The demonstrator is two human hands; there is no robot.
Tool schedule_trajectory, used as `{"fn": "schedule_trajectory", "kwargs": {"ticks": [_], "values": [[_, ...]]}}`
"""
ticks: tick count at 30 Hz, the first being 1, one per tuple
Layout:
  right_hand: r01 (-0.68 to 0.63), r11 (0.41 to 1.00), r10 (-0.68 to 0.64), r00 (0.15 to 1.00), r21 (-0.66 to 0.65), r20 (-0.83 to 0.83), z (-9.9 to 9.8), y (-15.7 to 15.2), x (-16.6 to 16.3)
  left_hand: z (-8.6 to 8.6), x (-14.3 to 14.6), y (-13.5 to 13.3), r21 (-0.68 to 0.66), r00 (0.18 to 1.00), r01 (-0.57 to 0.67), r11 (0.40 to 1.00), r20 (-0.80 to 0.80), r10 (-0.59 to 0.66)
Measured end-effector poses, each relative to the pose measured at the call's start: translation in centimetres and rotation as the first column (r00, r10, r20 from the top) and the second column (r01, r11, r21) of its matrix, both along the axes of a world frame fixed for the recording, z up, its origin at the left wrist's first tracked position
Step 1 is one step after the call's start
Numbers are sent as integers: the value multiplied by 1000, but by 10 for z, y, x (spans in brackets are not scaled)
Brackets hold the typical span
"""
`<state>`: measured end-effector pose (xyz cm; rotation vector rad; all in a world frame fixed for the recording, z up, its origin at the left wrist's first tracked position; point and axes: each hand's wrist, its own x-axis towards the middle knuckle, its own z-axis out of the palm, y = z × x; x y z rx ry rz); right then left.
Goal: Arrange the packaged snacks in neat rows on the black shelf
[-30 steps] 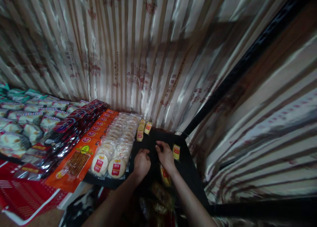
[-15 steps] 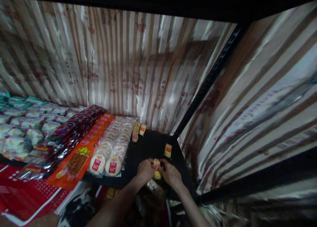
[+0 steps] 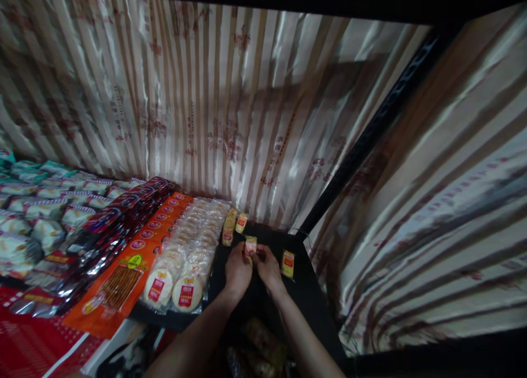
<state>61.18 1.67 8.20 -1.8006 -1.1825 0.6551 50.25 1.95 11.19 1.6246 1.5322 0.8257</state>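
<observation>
Between the fingertips of both hands is a small yellow snack packet (image 3: 250,245) with a red-and-white label, held above the black shelf (image 3: 263,306). My left hand (image 3: 239,269) pinches its left side, and my right hand (image 3: 267,267) grips its right side. Just beyond, at the shelf's back, several like packets stand in short rows: a yellow packet (image 3: 241,222) and, left of it, another yellow packet (image 3: 228,232). A single yellow packet (image 3: 288,263) lies to the right of my right hand. The lower part of the held packet is partly hidden by my fingers.
Left of my hands lie rows of round rice crackers (image 3: 187,293) in clear wrap. Further left are an orange snack bag (image 3: 119,290), dark red packets (image 3: 123,213) and white packets (image 3: 49,207). A black post (image 3: 362,142) rises at the back right corner. Patterned plastic sheeting (image 3: 230,103) hangs behind.
Both hands, with the yellow packet between them, have moved away from me and slightly left, toward the packets at the back. The view has shifted a little.
</observation>
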Motion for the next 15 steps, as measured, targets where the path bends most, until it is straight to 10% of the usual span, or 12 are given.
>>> {"fn": "schedule_trajectory", "kwargs": {"ticks": [11, 15], "values": [[64, 997, -67, 995, 44, 68, -3, 68, -10, -2, 1, 18, -54, 972, -59, 997, 225, 69], [56, 995, -66, 990, 79, 123, -13, 80, -10, 5, -3, 5, -185, 649, 196, 963, 760, 14]]}}
